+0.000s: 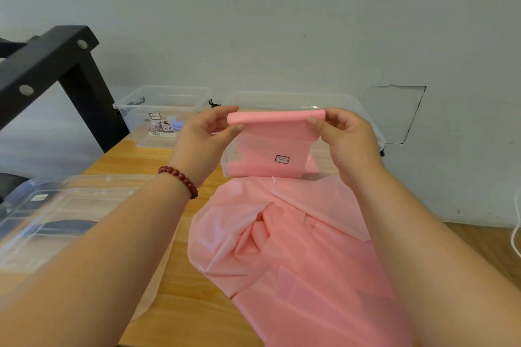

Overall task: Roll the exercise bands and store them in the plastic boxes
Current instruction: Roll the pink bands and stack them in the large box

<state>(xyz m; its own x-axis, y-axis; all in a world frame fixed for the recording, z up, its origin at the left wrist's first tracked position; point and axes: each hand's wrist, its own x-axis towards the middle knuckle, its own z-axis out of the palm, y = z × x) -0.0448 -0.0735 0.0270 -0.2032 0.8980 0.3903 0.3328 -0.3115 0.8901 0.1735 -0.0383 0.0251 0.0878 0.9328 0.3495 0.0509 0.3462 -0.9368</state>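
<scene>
Over the far edge of the surface [135, 155], you are holding the pink band [267, 146], left grip [207, 132] and right grip [345, 139] clamping its top fold.

- There was one pink band [282, 234].
- There were two grips, the left grip [203, 132] and the right grip [346, 135].
- There were two clear boxes at the back, the left box [169, 98] and the right box [296, 100].
- There was one red bead bracelet [180, 177].
- There was one wooden surface [183, 304].
- There was one black frame [56, 65].
- The clear plastic pile [56, 220] was too blurry to count.
</scene>
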